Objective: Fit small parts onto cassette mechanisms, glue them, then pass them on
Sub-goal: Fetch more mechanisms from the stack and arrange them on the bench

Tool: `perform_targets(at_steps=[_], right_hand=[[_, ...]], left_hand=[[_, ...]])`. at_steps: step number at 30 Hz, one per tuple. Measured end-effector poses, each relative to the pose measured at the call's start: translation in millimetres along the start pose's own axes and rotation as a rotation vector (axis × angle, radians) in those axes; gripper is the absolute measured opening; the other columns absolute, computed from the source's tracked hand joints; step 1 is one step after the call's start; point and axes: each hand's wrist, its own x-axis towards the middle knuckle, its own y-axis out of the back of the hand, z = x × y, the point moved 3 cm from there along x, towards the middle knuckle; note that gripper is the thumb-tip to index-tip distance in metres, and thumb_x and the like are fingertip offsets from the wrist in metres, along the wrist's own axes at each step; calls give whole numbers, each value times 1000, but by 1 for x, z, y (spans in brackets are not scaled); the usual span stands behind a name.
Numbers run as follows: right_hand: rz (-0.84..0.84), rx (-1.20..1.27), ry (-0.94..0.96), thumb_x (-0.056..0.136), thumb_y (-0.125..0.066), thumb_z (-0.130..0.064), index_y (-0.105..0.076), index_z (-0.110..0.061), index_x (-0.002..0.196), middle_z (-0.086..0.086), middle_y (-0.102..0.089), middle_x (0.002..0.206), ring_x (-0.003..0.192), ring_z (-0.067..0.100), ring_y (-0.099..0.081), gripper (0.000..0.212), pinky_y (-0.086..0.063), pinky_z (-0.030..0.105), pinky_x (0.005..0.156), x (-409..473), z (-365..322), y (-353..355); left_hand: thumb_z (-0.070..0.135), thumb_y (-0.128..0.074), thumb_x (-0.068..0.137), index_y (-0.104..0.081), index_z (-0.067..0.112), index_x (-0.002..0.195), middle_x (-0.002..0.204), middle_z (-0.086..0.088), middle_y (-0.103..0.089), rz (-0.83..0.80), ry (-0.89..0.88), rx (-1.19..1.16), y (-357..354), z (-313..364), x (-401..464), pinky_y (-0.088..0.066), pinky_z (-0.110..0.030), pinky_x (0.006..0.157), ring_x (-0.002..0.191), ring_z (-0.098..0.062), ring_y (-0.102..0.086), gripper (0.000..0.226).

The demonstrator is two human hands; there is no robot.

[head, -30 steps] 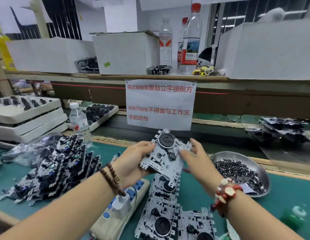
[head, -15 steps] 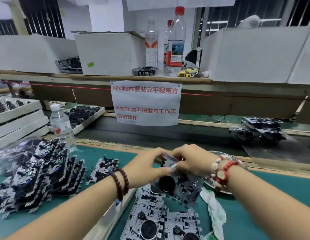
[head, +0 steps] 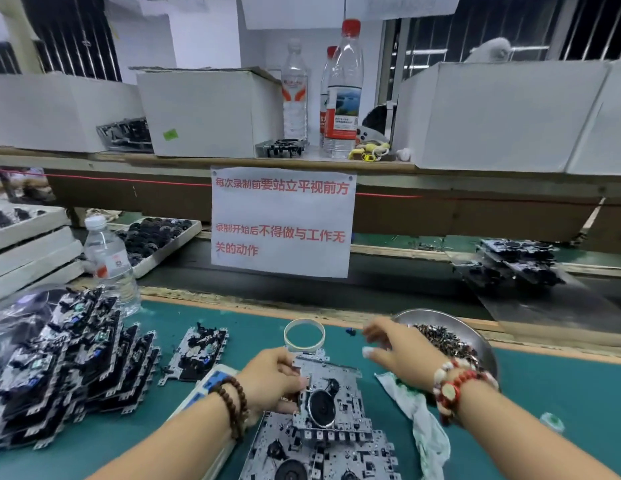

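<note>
My left hand [head: 272,382] grips the left edge of a silver cassette mechanism [head: 331,393] with a black round wheel, lying on top of a few more mechanisms [head: 319,452] on the green mat. My right hand [head: 395,351] hovers above the mat, just left of the metal bowl [head: 475,341] of small dark parts, with fingers loosely spread and blurred; nothing shows in it. A single mechanism [head: 196,351] lies to the left, and a large pile of mechanisms [head: 66,368] fills the left side.
A roll of clear tape [head: 304,336] stands just beyond the held mechanism. A power strip [head: 212,379] lies under my left wrist, a crumpled wipe [head: 420,414] under my right. A water bottle [head: 110,265], stacked trays [head: 28,251] and more mechanisms on the conveyor [head: 517,261] surround the mat.
The mechanism went from held up in both hands down onto the stack. My right hand let go and moved right toward the bowl; my left hand still holds the mechanism's edge.
</note>
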Motion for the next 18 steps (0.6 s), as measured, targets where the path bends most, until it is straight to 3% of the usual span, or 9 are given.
perform_targets(at_steps=[4, 7, 9, 12, 15, 18], right_hand=[[-76, 453, -309, 95, -49, -32, -46, -17, 121, 2, -53, 118, 99, 13, -55, 30, -50, 25, 79, -12, 32, -33], [-82, 848, -461, 95, -50, -25, -55, -10, 94, 9, -54, 100, 83, 17, -55, 15, -54, 27, 64, -11, 31, -33], [-84, 850, -456, 94, -52, -23, -53, -9, 84, 6, -51, 85, 69, 13, -54, 18, -53, 24, 55, -7, 33, -24], [-130, 815, -426, 94, -54, -23, -53, -13, 81, 5, -49, 86, 68, 13, -51, 16, -50, 23, 51, 2, 38, -12], [-197, 663, -407, 94, -53, -21, -54, -16, 86, 3, -50, 82, 64, 11, -50, 9, -50, 22, 50, 14, 47, 0], [-328, 468, -386, 94, -53, -19, -53, -15, 92, 6, -51, 81, 56, 12, -52, 5, -50, 22, 49, 28, 57, 11]], left_hand=[[-1, -59, 86, -50, 6, 93, 92, -10, -54, 60, -14, -231, -6, 5, 4, -52, -21, 53, 74, -17, -58, 14], [-5, -56, 86, -51, 3, 98, 105, -15, -61, 46, 10, -380, -24, 6, 3, -54, -24, 57, 88, -25, -63, 15], [-5, -56, 86, -53, 4, 99, 107, -14, -62, -1, 43, -371, -34, 5, 2, -56, -26, 62, 92, -24, -64, 16], [7, -60, 87, -51, 11, 104, 110, -5, -56, -19, 33, -104, -30, 4, 1, -58, -33, 73, 87, -14, -62, 19], [17, -60, 89, -46, 20, 117, 118, 7, -43, 156, -105, 216, 4, 7, 3, -54, -26, 81, 96, -10, -56, 31], [15, -55, 91, -46, 19, 119, 120, 5, -42, 334, -223, 308, 47, 14, -2, -48, -14, 65, 86, -8, -57, 30]])
